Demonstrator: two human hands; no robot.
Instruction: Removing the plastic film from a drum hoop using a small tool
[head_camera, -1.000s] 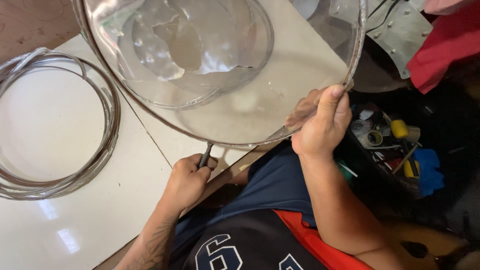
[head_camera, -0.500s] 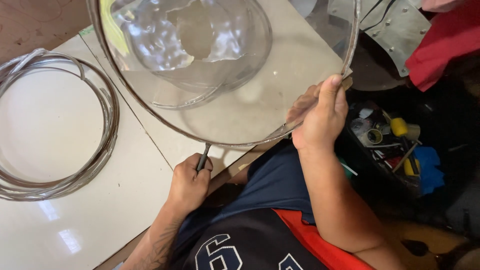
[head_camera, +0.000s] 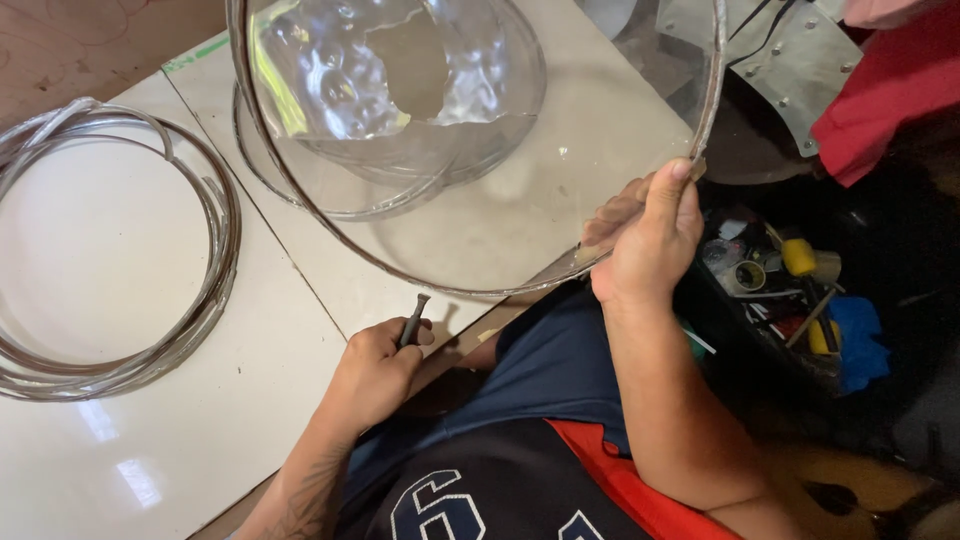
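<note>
My right hand (head_camera: 648, 232) grips the rim of a large clear round disc with a metal edge (head_camera: 520, 220), held tilted above the white table (head_camera: 180, 440). Behind the disc, a dimpled clear dome (head_camera: 400, 90) shows through it. My left hand (head_camera: 378, 370) rests at the table's near edge, closed around a small dark metal tool (head_camera: 412, 318) whose tip points up toward the disc's lower rim without touching it.
A coil of several thin metal hoops (head_camera: 120, 260) lies on the table at the left. To the right, below the table, a dark tray (head_camera: 790, 290) holds yellow and blue tools and tape. A red cloth (head_camera: 890, 90) hangs at the upper right.
The disc has been lifted and shifted right with my right hand, away from the tool. My left hand has stayed at the table's edge with the tool.
</note>
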